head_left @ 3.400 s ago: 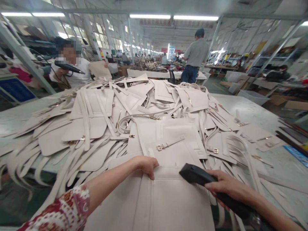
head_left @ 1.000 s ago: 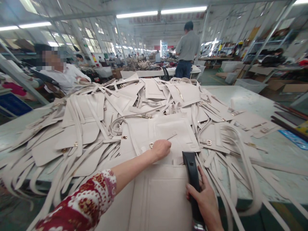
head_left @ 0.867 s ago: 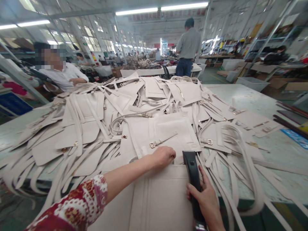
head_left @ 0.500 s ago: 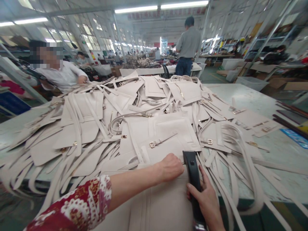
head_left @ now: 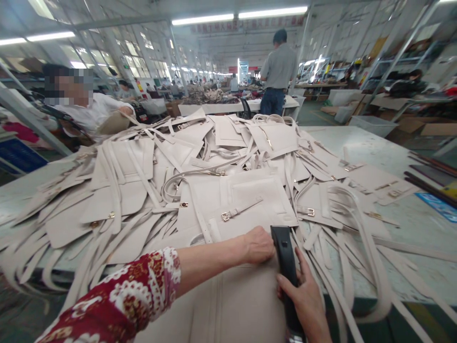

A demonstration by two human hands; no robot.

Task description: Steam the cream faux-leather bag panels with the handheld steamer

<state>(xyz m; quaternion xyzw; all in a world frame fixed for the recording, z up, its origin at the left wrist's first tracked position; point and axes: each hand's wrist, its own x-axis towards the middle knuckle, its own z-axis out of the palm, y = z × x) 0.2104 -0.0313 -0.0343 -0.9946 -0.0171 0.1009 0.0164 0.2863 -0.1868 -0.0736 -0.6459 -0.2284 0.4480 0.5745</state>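
My right hand [head_left: 303, 295] is wrapped round a black handheld tool shaped like a hair clipper [head_left: 285, 257], its wide head pointing away from me. Close beside that head is my left hand [head_left: 257, 245], its fingers curled closed at the edge of a beige leather-like bag panel [head_left: 246, 295]. Whatever those fingers pinch is hidden. The panel lies in front of me, under my left forearm. Just beyond it is another beige bag piece [head_left: 250, 190] with a small gold buckle [head_left: 225, 216] and strap.
A large heap of beige bag pieces [head_left: 121, 166] with straps and gold buckles covers much of the pale table [head_left: 357, 138]. Long straps [head_left: 378, 286] hang over the front edge. A person in white [head_left: 103, 109] is at the left; another person [head_left: 280, 66] stands farther back.
My left hand has shifted slightly right, closer to the clipper-shaped tool, and the sleeve has come further into view. The person at the left now has a beige piece lifted near them.
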